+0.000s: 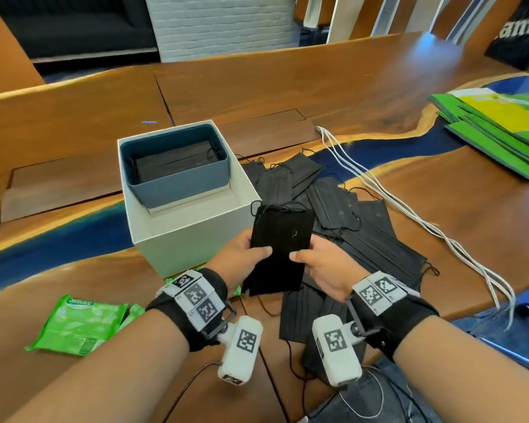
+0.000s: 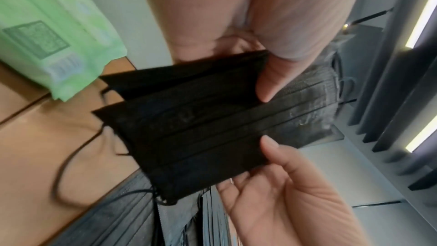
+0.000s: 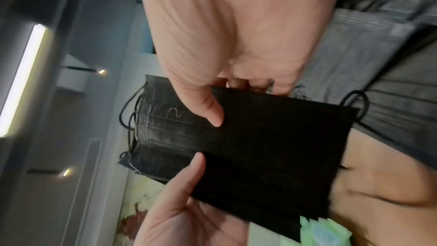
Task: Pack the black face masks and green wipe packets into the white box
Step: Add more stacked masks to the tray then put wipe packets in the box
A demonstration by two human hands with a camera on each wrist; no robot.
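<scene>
**Head view: a loose stack held by its edges, with loops free to snag**

Head view, centre of the frame: the left hand (image 1: 247,254) and right hand (image 1: 324,264) each pinch a long edge of a small stack of black masks (image 1: 280,248), thumbs on top and fingers underneath, holding it in the air just in front of the white box (image 1: 177,236). The left wrist view shows the layers already fanned apart at one corner, so the stack is not square.

That is the main risk, as I judge it. Held only at the edges, the lower masks could slide out and drop onto the loose mask pile (image 1: 358,230) lying right of centre on the table (image 1: 287,93).

The ear loops bunched at the stack's far end hang free; they could catch on the box's near wall or on the rim of the blue tray (image 1: 180,184) in the box's upper half, and tip the stack as it goes in. That tray already holds masks, so a skewed stack may sit proud or spill into the bare gap beside it.

The green wipe packets (image 1: 77,325) lie at lower left, outside the box, with more green showing behind the left wrist. A sweeping forearm could push them off the near edge.
</scene>
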